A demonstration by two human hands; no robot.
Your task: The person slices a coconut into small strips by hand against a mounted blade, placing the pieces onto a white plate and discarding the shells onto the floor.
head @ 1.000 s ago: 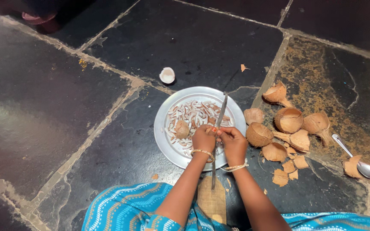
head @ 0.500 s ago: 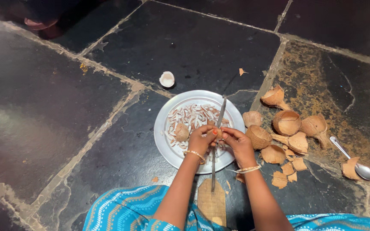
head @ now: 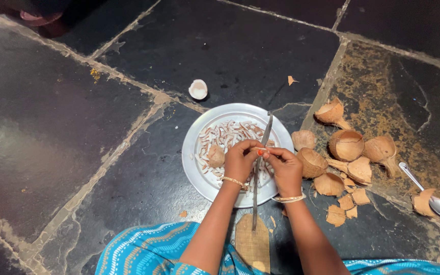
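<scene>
A round metal plate (head: 199, 127) lies on the dark stone floor, holding several thin white coconut slices (head: 222, 133) and a larger coconut chunk (head: 215, 156). A long curved blade (head: 262, 153) rises from a wooden board (head: 253, 242) over the plate. My left hand (head: 239, 162) and my right hand (head: 285, 170) meet at the blade, fingers closed together on a small piece of coconut pressed against its edge. The piece itself is mostly hidden by my fingers.
Broken brown coconut shells (head: 347, 145) and shell chips (head: 343, 203) lie right of the plate. A metal spoon (head: 429, 193) rests at far right. A coconut half (head: 198, 89) sits beyond the plate. My blue patterned garment (head: 138, 249) fills the bottom.
Both hands have stayed at the blade, shifting slightly toward me and back; my view has drifted a little. Nothing else on the floor moved.
</scene>
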